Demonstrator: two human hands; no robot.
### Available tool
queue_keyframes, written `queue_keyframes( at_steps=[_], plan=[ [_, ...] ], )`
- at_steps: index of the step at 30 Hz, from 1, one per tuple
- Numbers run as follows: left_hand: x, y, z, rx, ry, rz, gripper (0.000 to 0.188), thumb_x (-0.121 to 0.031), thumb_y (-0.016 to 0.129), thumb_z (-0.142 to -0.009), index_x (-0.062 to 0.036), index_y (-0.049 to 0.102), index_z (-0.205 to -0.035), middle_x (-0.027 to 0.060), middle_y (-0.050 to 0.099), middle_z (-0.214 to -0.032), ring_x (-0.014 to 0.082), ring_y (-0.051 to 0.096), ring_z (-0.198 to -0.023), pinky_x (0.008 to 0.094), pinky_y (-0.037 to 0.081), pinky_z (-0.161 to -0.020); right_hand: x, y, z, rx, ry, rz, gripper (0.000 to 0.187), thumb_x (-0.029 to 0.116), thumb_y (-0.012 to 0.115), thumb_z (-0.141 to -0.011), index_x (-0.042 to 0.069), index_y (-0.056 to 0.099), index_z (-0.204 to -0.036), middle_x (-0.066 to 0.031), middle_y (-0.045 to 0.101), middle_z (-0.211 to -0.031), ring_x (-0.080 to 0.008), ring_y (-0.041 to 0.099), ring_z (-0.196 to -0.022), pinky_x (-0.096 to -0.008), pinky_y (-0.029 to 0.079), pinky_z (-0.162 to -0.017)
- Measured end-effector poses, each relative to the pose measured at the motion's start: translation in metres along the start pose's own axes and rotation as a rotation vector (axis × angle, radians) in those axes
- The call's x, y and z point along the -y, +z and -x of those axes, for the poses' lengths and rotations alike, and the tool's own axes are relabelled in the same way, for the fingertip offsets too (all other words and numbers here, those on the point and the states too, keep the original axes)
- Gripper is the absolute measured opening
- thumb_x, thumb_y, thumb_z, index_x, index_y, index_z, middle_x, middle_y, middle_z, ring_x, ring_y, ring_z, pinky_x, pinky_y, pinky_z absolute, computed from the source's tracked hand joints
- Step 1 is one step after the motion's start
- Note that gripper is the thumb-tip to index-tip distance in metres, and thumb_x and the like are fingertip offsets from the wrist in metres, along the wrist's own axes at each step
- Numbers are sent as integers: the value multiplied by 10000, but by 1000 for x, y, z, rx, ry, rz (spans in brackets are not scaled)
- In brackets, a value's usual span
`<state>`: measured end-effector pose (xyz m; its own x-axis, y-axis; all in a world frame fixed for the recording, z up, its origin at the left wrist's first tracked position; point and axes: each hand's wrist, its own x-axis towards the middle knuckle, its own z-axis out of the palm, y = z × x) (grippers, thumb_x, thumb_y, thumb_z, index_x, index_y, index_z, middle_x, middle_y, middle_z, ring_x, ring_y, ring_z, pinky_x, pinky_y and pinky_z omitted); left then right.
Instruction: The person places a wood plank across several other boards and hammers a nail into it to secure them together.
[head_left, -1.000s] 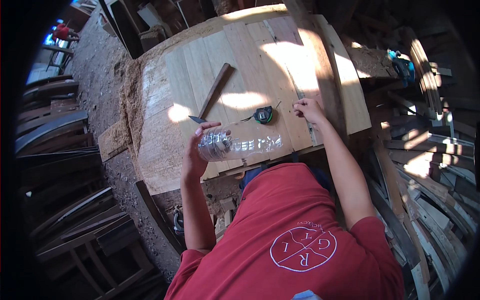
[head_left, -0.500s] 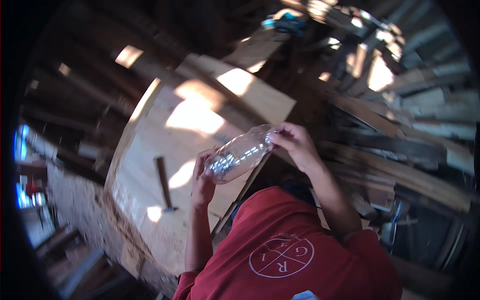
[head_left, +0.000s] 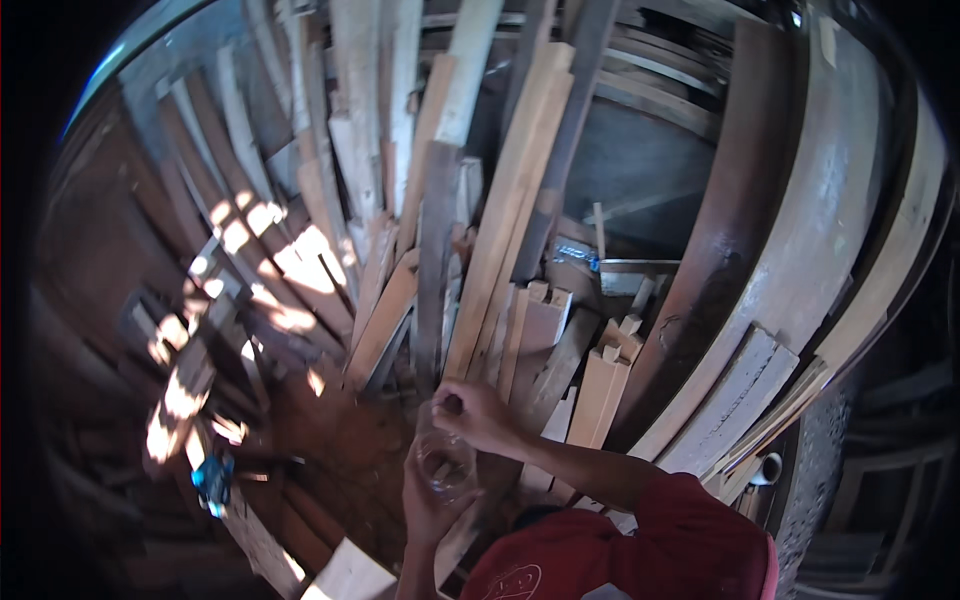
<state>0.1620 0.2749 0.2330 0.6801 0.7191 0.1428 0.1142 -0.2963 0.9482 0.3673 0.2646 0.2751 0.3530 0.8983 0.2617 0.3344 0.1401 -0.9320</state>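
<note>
A clear plastic bottle [head_left: 447, 466] is held in front of me, low in the middle of the view. My left hand [head_left: 425, 503] wraps round its body from the left and below. At the bottle's far, upper end, my right hand [head_left: 474, 414] is closed with curled fingers. What exactly these fingers pinch there, neck or cap, is too small to make out. Light passes through the bottle, so its outline is faint against the brown floor.
Long wooden boards [head_left: 510, 210] lean upright across the far side. Wide planks [head_left: 815, 220] curve down the right, near a white pipe end [head_left: 767, 469]. A blue-and-black tool [head_left: 213, 484] lies on a plank at left. Brown floor [head_left: 350, 430] shows between.
My view has swung right, from the pale worktable with a hammer to the leaning boards. The bottle, lying slanted between both hands before, now points away from me, my right hand at its far end.
</note>
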Motion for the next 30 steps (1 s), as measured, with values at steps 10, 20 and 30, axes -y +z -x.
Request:
queue_keyframes(
  at_steps=[10,20,30],
  plan=[
    [-104,119,-275,128,703,-311,935,-175,920,-720,-73,437,-1514,195,576,-1289,371,640,-1147,420,530,-990,37,-444,26,-1485,-109,1336,604,450,769,-903,40,624,-1322,-242,585,-1283,-416,532,-1254,-523,434,-1042],
    [-171,263,-512,106,751,-703,933,-336,850,-767,-200,414,-1581,230,500,-1363,432,664,-1105,467,579,-934,2,-553,56,-1642,216,1535,992,707,699,-840,217,337,-1623,-329,424,-1502,-487,437,-1392,-554,349,-1153],
    [-203,363,-615,161,634,-841,1075,-415,814,-738,-278,257,-1648,309,431,-1400,492,668,-1098,484,579,-982,-2,-551,49,-1638,204,1518,992,711,692,-844,255,308,-1636,-341,409,-1497,-503,425,-1399,-570,349,-1143]
  ],
)
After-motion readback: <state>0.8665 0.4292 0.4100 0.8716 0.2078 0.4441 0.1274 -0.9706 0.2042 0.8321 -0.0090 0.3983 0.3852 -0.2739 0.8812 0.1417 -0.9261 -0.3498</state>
